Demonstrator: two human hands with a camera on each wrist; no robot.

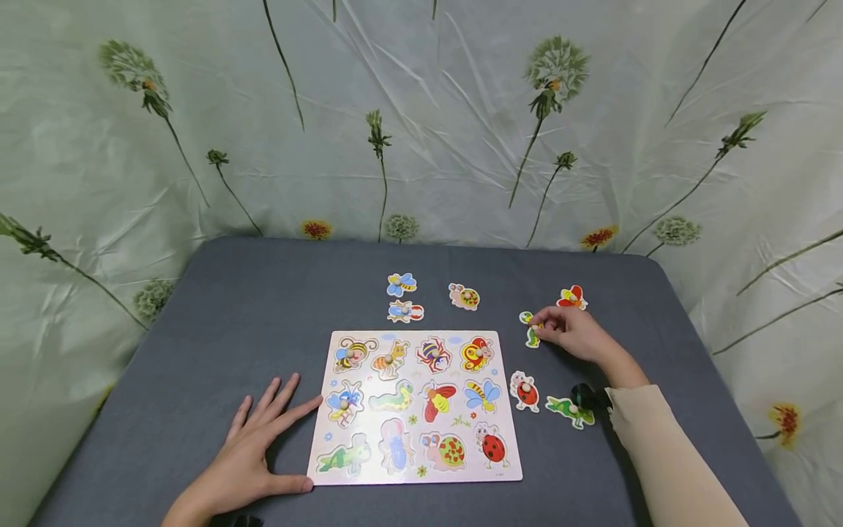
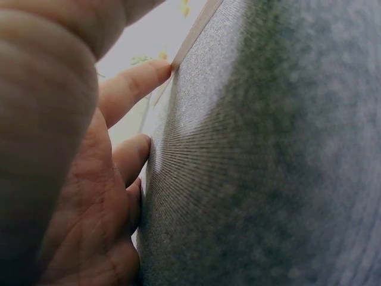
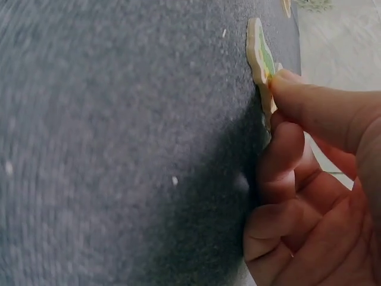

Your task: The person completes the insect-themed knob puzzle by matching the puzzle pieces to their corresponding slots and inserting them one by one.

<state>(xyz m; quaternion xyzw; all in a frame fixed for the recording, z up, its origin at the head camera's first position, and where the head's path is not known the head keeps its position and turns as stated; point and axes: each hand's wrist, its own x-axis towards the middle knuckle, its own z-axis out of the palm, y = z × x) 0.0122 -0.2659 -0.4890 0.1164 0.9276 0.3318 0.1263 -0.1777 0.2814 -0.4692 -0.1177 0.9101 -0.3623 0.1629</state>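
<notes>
A pink puzzle board [image 1: 514, 468] with insect pictures lies on the table. My left hand [image 1: 253, 450] rests flat beside it with fingers spread; thumb and index fingertip touch its left edge. In the left wrist view, an index finger [image 2: 137, 83] meets the board's edge. Right of the board's top corner, my right hand [image 1: 576, 337] pinches a green caterpillar puzzle piece [image 1: 532, 339] between thumb and fingers. The right wrist view shows this caterpillar piece [image 3: 260, 53] at the table surface, its knob hidden by the fingertips. Knobbed pieces fill the board's top row and the second row's left slot.
Behind the board lie a blue-winged bee piece [image 1: 402, 284], a blue beetle piece [image 1: 405, 312] and a snail piece [image 1: 464, 296]. A red winged piece [image 1: 571, 296] lies beyond my right hand. Nearer are a ladybug piece [image 1: 524, 391] and a grasshopper piece [image 1: 569, 412], below the right wrist.
</notes>
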